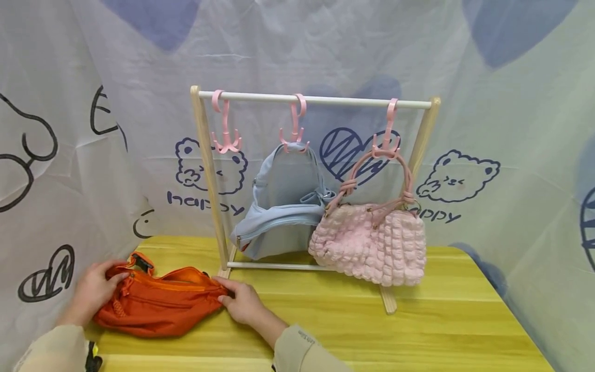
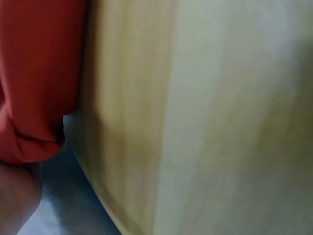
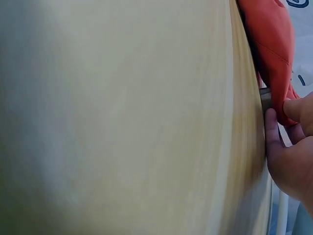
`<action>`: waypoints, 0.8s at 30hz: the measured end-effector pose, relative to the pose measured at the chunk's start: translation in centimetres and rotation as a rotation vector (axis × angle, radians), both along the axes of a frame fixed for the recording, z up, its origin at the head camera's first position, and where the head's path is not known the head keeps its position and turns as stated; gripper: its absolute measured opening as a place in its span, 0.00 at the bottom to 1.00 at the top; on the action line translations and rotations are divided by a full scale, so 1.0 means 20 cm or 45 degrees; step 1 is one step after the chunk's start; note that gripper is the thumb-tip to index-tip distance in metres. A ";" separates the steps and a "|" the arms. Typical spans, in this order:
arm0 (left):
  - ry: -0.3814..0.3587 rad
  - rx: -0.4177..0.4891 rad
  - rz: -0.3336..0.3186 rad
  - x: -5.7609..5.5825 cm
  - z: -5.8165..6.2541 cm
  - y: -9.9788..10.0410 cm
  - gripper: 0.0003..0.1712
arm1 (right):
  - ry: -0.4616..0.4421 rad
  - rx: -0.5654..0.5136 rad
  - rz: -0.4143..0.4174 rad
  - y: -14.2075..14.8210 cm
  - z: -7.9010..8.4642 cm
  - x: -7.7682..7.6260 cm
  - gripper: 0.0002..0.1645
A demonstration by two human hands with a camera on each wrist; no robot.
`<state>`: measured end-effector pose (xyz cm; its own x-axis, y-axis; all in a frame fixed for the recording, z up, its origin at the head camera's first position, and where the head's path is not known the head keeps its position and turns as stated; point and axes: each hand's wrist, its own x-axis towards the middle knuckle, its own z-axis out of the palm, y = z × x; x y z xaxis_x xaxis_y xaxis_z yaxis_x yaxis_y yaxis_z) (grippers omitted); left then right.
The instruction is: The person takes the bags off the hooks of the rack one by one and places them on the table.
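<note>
An orange-red fanny pack (image 1: 160, 305) lies at the left of the wooden table, its top zipper partly gaping and a black buckle (image 1: 142, 263) at its upper left. My left hand (image 1: 95, 289) pinches the pack's left end between thumb and fingers. At the opposite end my right hand (image 1: 244, 302) pinches the other corner. In the right wrist view, thumb and fingers of that hand (image 3: 291, 152) grip the red fabric (image 3: 271, 44) close to the tabletop. The left wrist view shows only the pack's edge (image 2: 41, 63) and a bit of the left hand (image 2: 17, 198).
Behind the hands stands a rack with a white bar (image 1: 344, 101). A light blue bag (image 1: 279, 222) and a pink puffy handbag (image 1: 372, 243) hang from pink hooks. The leftmost pink hook (image 1: 226, 137) holds nothing. A rack foot (image 1: 388, 300) reaches forward on the table (image 1: 418, 330).
</note>
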<state>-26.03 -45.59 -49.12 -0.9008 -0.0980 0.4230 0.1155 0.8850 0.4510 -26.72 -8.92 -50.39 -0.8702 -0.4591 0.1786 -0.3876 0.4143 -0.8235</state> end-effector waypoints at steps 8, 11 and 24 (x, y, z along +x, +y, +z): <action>-0.102 -0.048 0.001 -0.01 -0.01 0.00 0.15 | -0.005 0.037 -0.006 0.01 0.00 0.00 0.28; -0.152 -0.051 0.016 0.00 0.00 0.01 0.17 | -0.013 0.046 -0.008 0.01 -0.01 0.00 0.29; -0.168 -0.122 0.000 0.02 0.06 0.04 0.20 | -0.135 -0.089 -0.055 0.02 0.01 0.00 0.29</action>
